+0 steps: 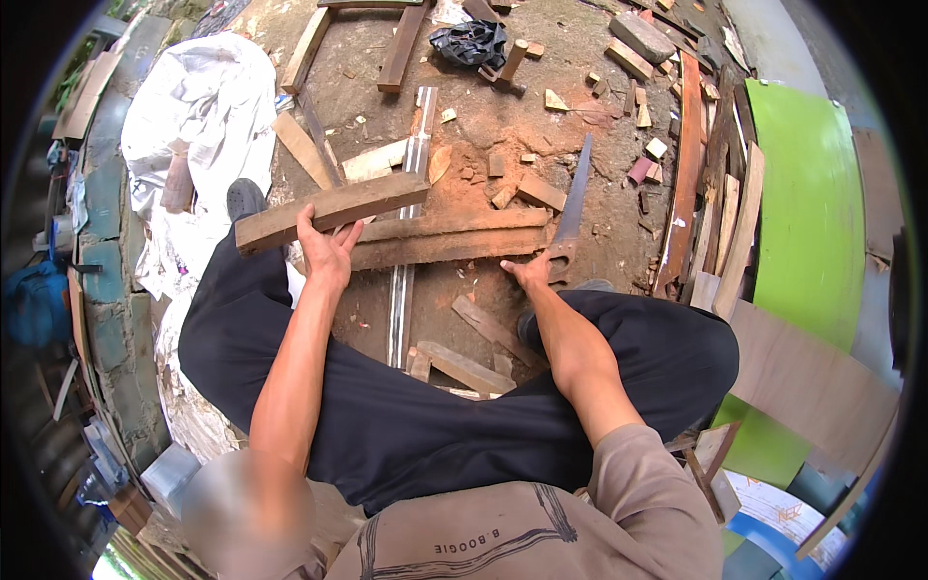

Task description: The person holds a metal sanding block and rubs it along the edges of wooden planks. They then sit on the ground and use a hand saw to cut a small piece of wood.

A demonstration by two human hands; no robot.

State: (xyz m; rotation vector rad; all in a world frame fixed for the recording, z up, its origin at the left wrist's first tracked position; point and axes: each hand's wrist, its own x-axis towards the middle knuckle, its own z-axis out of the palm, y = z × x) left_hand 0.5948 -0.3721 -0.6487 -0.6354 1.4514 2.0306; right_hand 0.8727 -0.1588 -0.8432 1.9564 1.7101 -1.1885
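Note:
My left hand (327, 249) grips a short, thick wooden beam (377, 198), its thumb on the near face. The beam slants up to the right. Below and right of it, a longer rough-sided wooden piece (449, 240) lies across a narrow strip with silvery lines (418, 155). At that piece's right end is my right hand (530, 273), its fingers closed at the handle of a handsaw (578, 188) and its thumb reaching toward the wood. The saw's blade points away from me. The fingers behind the beam are partly hidden.
Wood offcuts (464, 367) lie between my legs, and several more are scattered ahead. A hammer (510, 72) rests beside a black plastic bag (469, 43). White sacking (208, 97) lies left. Long boards (684, 174) and a green panel (807, 193) line the right side.

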